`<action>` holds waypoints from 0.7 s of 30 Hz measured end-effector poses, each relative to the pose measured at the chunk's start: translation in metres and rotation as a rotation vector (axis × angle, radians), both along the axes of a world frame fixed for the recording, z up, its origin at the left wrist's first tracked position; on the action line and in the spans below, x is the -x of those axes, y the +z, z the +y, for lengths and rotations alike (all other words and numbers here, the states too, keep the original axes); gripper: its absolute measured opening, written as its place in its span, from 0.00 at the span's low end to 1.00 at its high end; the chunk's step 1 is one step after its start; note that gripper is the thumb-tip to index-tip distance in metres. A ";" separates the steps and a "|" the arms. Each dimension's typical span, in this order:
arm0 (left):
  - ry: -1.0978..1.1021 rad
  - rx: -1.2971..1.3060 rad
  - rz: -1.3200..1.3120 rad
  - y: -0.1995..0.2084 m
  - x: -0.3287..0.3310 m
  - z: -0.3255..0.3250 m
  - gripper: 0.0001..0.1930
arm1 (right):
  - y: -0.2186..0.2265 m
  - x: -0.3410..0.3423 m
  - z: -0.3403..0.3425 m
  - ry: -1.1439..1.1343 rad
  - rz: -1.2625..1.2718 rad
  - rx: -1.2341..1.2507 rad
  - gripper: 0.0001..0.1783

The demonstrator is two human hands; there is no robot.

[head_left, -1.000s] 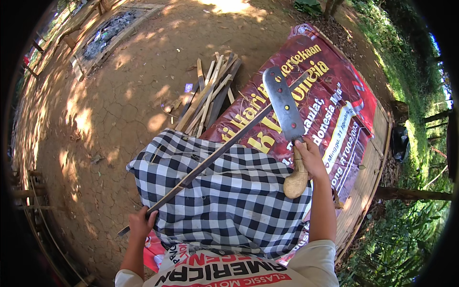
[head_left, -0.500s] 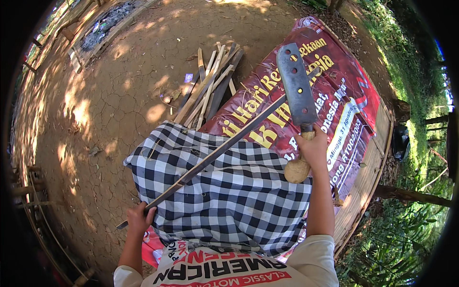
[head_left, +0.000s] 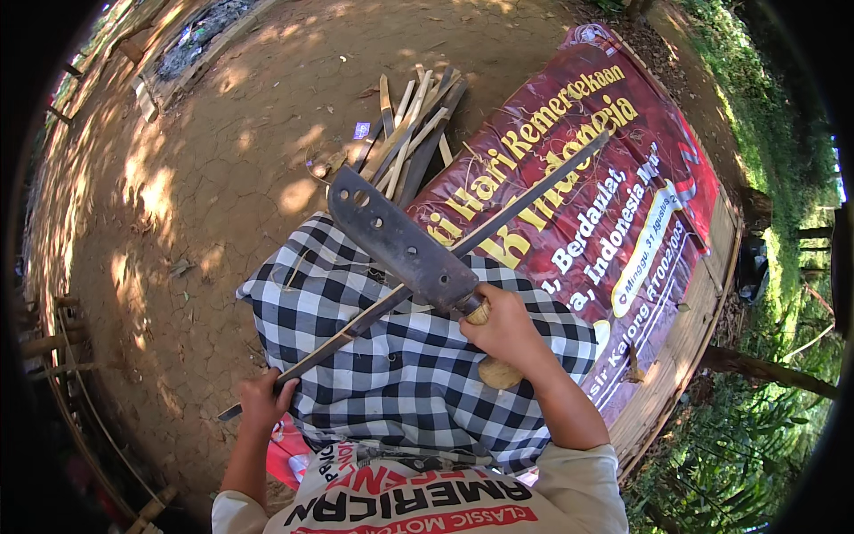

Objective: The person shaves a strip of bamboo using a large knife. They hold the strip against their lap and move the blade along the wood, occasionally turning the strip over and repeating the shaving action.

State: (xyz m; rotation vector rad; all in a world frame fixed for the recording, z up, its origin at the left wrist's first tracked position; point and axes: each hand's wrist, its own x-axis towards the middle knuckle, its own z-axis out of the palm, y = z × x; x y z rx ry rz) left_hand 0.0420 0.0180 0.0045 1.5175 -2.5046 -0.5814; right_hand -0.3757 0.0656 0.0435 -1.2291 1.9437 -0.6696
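My left hand (head_left: 263,400) is closed round the lower end of a long, dark bamboo strip (head_left: 536,196) with a pale cut edge. The strip slants up to the right across my lap. My right hand (head_left: 505,329) grips the wooden handle of a broad machete (head_left: 400,247), whose dark blade has several round holes. A rounded wooden knob ends the handle below my hand. The blade lies across the middle of the strip, pointing up and left; whether it touches the strip, I cannot tell. A black-and-white checked cloth (head_left: 391,383) covers my lap beneath both.
Beyond the cloth, a pile of split strips (head_left: 414,133) lies on cracked earth. A printed dark red banner (head_left: 569,98) spreads to the right over a bamboo platform (head_left: 663,392). A small purple packet (head_left: 361,131) is beside the pile. Greenery stands at far right.
My right hand has brought the machete down and left, its blade swinging from upright on the right to across the strip. My left hand keeps its hold with little movement.
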 end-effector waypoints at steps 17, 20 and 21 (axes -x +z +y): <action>-0.034 0.039 -0.057 -0.003 -0.005 -0.002 0.19 | -0.016 0.044 0.010 -0.330 0.120 0.083 0.15; -0.027 0.051 -0.025 -0.004 -0.005 0.000 0.19 | -0.016 0.049 0.003 -0.432 0.001 0.064 0.15; -0.027 0.051 -0.013 -0.006 -0.003 0.000 0.19 | -0.012 0.047 0.002 -0.488 -0.029 0.053 0.16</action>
